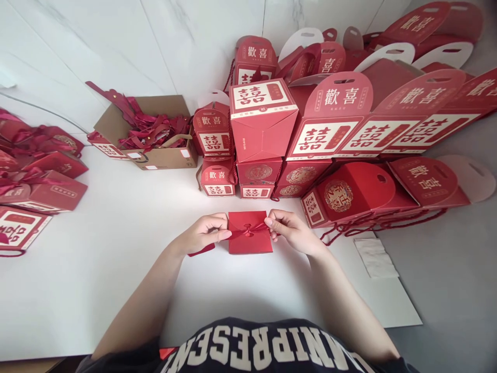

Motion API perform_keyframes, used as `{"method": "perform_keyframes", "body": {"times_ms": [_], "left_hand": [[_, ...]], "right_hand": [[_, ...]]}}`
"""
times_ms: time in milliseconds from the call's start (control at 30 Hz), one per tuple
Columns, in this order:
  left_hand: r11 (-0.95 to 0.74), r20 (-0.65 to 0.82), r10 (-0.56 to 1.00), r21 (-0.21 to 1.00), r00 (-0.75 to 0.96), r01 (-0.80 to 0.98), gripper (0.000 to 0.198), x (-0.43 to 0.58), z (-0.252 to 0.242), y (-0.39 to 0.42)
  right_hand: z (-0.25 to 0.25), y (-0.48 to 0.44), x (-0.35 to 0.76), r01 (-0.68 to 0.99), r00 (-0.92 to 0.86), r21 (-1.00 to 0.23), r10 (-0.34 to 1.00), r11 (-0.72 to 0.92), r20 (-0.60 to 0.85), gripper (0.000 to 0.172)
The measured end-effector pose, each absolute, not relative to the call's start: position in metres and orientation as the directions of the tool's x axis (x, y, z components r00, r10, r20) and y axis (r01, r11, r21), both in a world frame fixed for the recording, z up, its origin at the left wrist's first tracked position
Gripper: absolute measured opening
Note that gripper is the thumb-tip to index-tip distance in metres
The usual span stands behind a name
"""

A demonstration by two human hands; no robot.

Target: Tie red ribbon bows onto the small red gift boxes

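Observation:
A small red box [250, 243] lies on the white table [97, 259] right in front of me. A red ribbon [248, 230] crosses its top and is knotted at the middle. My left hand [205, 233] pinches the ribbon's left end at the box's left edge. My right hand [289, 228] pinches the ribbon's right end at the box's right edge. Both hands have fingers pressed together on the ribbon. A loose ribbon tail [202, 250] shows under my left hand.
Stacked red gift boxes [264, 119] fill the back and right. A cardboard carton [155, 134] of red ribbons stands at the back left. More red boxes [42, 186] lie at the left edge. A white tissue [375, 256] lies to the right.

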State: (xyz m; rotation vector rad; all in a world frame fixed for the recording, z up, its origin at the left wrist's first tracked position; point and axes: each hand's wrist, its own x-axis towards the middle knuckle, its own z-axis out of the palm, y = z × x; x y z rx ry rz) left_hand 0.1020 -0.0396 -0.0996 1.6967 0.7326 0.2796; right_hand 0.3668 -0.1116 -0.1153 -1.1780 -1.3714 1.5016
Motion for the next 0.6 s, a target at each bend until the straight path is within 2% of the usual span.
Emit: {"method": "perform_keyframes", "body": {"times_ms": [167,267,333,433,533,600], "left_hand": [[-0.068,-0.245,0.627,0.928,0.74,0.365,0.038,0.098,-0.097,-0.039],[0.012,-0.349,0.553,0.911,0.757,0.412,0.034,0.092,-0.094,-0.035],[0.007,-0.367,0.475,0.91,0.8,0.414,0.031,0.087,-0.091,-0.032],[-0.071,-0.272,0.445,0.939,0.853,0.336,0.023,0.082,-0.087,-0.029],[-0.194,-0.072,0.547,0.958,0.834,0.21,0.019,0.084,-0.083,-0.029],[-0.288,0.051,0.549,0.949,0.834,0.131,0.018,0.089,-0.082,-0.029]], "right_hand": [[-0.112,-0.113,0.373,0.146,-0.298,-0.987,0.948,-0.069,-0.111,0.039],[-0.116,-0.112,0.376,0.147,-0.321,-0.985,0.938,-0.085,-0.129,0.039],[-0.118,-0.111,0.377,0.123,-0.338,-0.986,0.93,-0.108,-0.144,0.039],[-0.119,-0.11,0.377,0.098,-0.345,-0.987,0.926,-0.125,-0.151,0.04],[-0.119,-0.11,0.374,0.092,-0.358,-0.988,0.922,-0.125,-0.15,0.041],[-0.119,-0.11,0.372,0.081,-0.373,-0.989,0.917,-0.12,-0.142,0.041]]}}
